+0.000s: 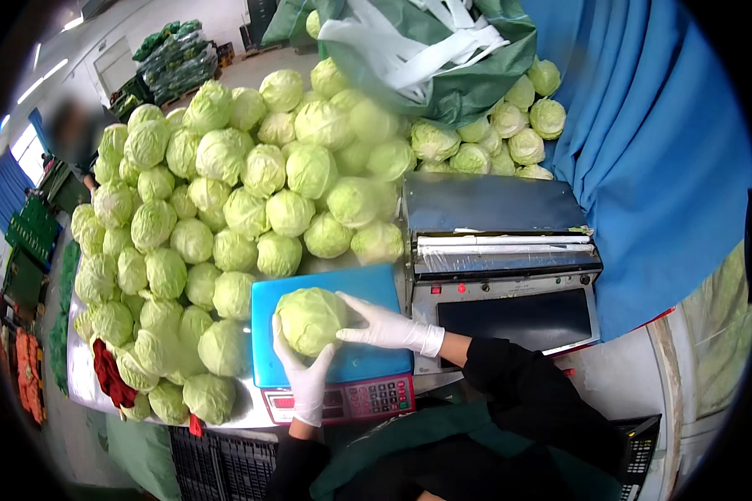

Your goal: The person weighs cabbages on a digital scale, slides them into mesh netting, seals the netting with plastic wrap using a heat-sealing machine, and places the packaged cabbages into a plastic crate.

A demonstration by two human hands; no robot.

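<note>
The left hand and right hand cup a cabbage between them, on or just above the scale. Probably dense and firm, with smooth, tearable outer leaves, it suits a two-sided palm hold. Beyond lies a cabbage heap.

A pale table is covered over its left and far parts by cabbages, piled several layers deep. At the near edge, just beside the pile, a scale (blue on top, red in front) is set. Right of it a dark-topped wrapper is placed, though whether it is borne by the same table cannot be told. At the near left corner, a crumpled red cloth is lodged against the cabbages.
</note>
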